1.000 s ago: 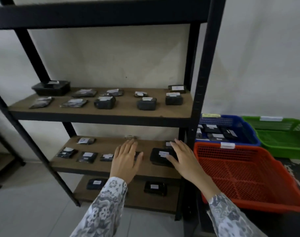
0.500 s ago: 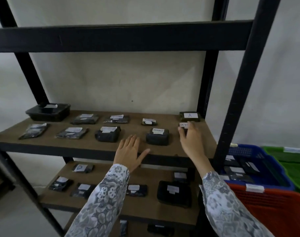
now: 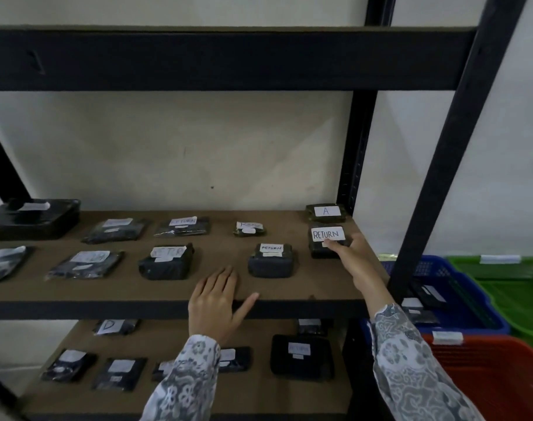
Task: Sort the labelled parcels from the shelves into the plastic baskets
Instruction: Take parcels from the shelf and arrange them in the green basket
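At the right end of the middle shelf [image 3: 289, 287], the right hand [image 3: 354, 256] curls its fingers round the "RETURN" parcel [image 3: 327, 243], just in front of the "A" parcel [image 3: 326, 212]. It looks light, blocky and film-wrapped — likely slick — so grip the side faces, not the label. Left hand [image 3: 213, 302] rests flat on the shelf edge — holding nothing.

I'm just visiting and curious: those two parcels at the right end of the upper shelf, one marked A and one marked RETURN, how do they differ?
The A parcel lies at the back by the wall; the RETURN parcel lies just in front of it. The RETURN parcel is gripped by the person's right hand; the A parcel is untouched. Their labels carry different words. Both are small dark wrapped packages with white handwritten labels on top.
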Demonstrator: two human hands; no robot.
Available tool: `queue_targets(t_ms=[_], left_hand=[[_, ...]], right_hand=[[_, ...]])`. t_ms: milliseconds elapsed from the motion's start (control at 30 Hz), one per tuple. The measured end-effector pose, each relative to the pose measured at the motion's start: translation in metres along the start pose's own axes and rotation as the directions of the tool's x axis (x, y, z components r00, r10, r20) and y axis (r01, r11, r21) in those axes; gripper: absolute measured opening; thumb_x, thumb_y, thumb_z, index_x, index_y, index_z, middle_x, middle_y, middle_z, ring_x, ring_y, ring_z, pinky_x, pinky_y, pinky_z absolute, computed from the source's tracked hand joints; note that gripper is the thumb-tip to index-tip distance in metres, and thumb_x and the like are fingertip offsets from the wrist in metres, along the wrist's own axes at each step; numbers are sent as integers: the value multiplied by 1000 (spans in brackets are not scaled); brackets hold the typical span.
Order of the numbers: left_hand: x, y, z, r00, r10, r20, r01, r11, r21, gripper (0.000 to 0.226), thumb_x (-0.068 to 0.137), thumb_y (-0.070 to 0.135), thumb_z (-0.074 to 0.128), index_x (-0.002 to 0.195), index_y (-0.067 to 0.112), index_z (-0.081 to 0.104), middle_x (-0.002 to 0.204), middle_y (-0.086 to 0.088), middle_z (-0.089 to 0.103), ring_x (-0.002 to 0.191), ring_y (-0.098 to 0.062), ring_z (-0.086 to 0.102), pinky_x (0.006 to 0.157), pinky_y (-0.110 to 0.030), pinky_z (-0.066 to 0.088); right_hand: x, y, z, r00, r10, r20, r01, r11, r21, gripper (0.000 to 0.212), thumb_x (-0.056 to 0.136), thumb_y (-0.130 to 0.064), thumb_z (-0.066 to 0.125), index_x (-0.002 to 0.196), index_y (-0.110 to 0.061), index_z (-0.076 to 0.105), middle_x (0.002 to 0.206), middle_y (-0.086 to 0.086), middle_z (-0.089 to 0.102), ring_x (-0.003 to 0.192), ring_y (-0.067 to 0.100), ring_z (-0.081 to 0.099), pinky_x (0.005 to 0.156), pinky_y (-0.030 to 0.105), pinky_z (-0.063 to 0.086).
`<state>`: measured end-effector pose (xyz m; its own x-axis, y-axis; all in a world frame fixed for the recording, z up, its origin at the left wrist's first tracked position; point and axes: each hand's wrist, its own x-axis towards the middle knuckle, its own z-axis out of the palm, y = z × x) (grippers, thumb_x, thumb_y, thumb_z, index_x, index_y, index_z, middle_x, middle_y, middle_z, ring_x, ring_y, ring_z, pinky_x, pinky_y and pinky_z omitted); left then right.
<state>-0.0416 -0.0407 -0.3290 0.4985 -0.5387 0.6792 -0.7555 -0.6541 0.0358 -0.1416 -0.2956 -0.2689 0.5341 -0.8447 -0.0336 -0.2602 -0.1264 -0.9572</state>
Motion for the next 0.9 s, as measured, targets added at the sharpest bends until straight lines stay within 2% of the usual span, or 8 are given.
queue_targets(t_ms=[67, 133, 300, 400, 567, 667, 767, 900], left_hand=[[0, 0, 0, 1000, 4, -12, -4, 1000, 1, 67, 92, 61, 31, 100, 8, 71, 106, -7, 70, 95, -21, 66, 81, -33, 51], [0, 1, 0, 1000, 6, -10, -6, 1000, 1, 68, 92, 61, 30, 100, 7, 70, 105, -8, 70, 94, -22, 66, 81, -34, 51], [0, 0, -2, 1000, 25, 16, -25, 1000, 12, 68, 92, 61, 30, 101, 7, 70, 107, -9, 69, 95, -23, 66, 81, -34, 51], [1, -1, -4, 998, 46, 40, -47, 999, 16, 70, 90, 64, 30, 100, 6, 69, 107, -11, 69, 96, -24, 66, 82, -34, 51], [2, -4, -4, 993, 76, 87, -77, 997, 13, 71, 87, 67, 35, 98, 5, 68, 106, -12, 69, 96, -26, 65, 79, -36, 51], [2, -3, -8, 990, 67, 124, -69, 998, 5, 72, 87, 67, 33, 96, 4, 68, 103, -13, 69, 92, -28, 64, 76, -37, 49], [1, -3, -11, 984, 78, 159, -78, 997, -2, 74, 88, 67, 29, 94, 4, 66, 99, -15, 68, 89, -30, 63, 75, -40, 49], [0, -3, -14, 970, 107, 219, -104, 994, -27, 81, 87, 67, 20, 109, 1, 62, 111, -19, 64, 105, -34, 58, 89, -49, 44]], right_hand=[[-5, -1, -5, 1000, 12, 6, -12, 999, 34, 40, 80, -27, 72, 109, -16, 46, 104, 0, 59, 101, 19, 54, 86, 35, 45], [-7, 0, -8, 1000, 21, -3, -21, 999, 39, 36, 78, -27, 73, 103, -22, 47, 104, 0, 60, 103, 22, 56, 93, 44, 48], [-21, -5, -8, 999, 9, 47, -13, 995, 95, 34, 87, -17, 63, 120, -15, 55, 116, 6, 64, 109, 23, 58, 100, 45, 45], [-36, -9, -5, 1000, 16, 21, -19, 989, 148, 41, 88, -12, 62, 127, -9, 51, 121, 9, 62, 108, 21, 57, 100, 39, 45], [-71, -11, -1, 987, -74, -145, 100, 979, 180, 42, 86, -6, 64, 126, -4, 51, 115, 7, 62, 97, 10, 55, 77, 14, 46], [-102, -6, 1, 955, -129, -269, 191, 956, 223, 37, 84, -5, 66, 120, -3, 55, 110, 11, 66, 89, 7, 60, 80, 18, 49], [-137, 5, -2, 947, -107, -303, 208, 923, 323, 37, 84, -8, 67, 118, -3, 57, 103, 7, 66, 86, 4, 62, 81, 19, 51], [-182, 34, -19, 971, 8, -240, 116, 862, 494, 33, 83, -6, 67, 115, 1, 59, 105, 12, 69, 99, 21, 66, 88, 31, 52]])
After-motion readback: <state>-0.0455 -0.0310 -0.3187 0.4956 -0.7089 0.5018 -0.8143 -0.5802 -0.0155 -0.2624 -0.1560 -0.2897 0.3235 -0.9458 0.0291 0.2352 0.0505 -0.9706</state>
